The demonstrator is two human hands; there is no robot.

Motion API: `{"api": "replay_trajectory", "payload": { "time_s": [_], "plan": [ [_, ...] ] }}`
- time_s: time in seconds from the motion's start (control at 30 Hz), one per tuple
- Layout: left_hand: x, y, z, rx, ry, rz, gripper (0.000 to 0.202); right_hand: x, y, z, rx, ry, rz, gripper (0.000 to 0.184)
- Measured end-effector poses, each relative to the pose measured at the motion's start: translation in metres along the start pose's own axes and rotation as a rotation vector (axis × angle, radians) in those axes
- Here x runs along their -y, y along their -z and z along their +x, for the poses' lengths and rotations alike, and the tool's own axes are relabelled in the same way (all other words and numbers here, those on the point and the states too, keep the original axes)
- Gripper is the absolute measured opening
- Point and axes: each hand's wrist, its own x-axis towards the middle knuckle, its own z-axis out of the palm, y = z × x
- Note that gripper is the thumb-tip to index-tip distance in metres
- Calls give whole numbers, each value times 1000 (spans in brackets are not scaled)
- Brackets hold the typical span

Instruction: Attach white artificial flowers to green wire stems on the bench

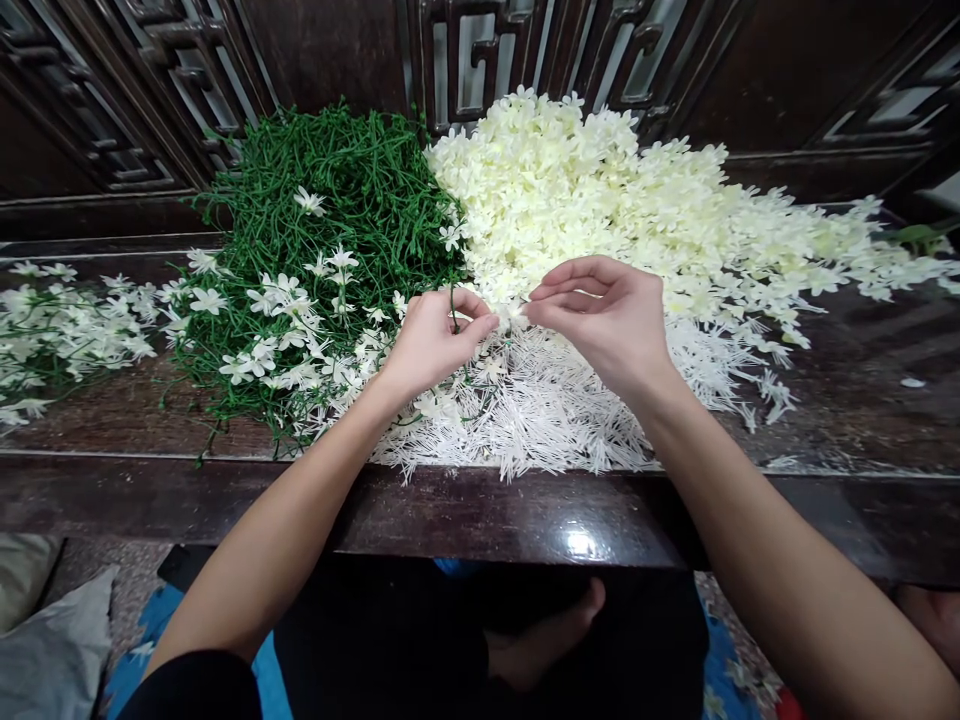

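Observation:
My left hand (pixel 439 335) pinches a thin green plastic stem (pixel 453 305) that runs up past its fingers. Close against its fingertips, my right hand (pixel 607 315) has thumb and fingers pressed together on a small white artificial flower (pixel 517 312), largely covered by the fingers. Behind the left hand rises a heap of green stems (pixel 337 200), with finished white flowers (pixel 277 300) lying on its front. A mound of cream petals (pixel 592 190) stands behind the right hand. Under both hands spread many thin white plastic pieces (pixel 555 410).
Everything lies on a dark wooden bench (pixel 862 400) against a carved wooden back panel (pixel 337 60). More flowered stems (pixel 75 330) lie at the far left. A loose white bit (pixel 912 383) sits at the right. Below the front edge are my lap and a bare foot (pixel 547 635).

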Motion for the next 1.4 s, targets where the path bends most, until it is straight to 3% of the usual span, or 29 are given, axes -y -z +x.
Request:
{"api": "replay_trajectory", "payload": {
  "time_s": [0.13,0.23,0.3,0.5,0.7,0.83,0.93,1.2,1.4],
  "plan": [
    [-3,1,-1,-51,75,-30,9,-1,8,4,-156,52,-49,22],
    [-3,1,-1,-83,94,-110,11,-1,12,7,-147,32,-161,19],
    [-3,1,0,-86,89,-172,13,-2,11,7,-70,23,-225,17],
    [-2,1,2,6,57,-289,9,-4,4,0,398,101,-201,10],
    [-1,3,2,-1,69,-336,11,-6,4,0,497,99,-571,21],
    [2,3,3,1,77,-357,14,-8,2,0,599,49,-598,25],
    [5,3,5,-5,57,-372,18,-9,1,-2,591,38,-549,21],
    [11,3,6,25,73,-371,10,-1,8,2,407,69,-349,11],
    [10,3,6,1,100,-327,12,-3,9,2,484,20,-267,14]
  ]
}}
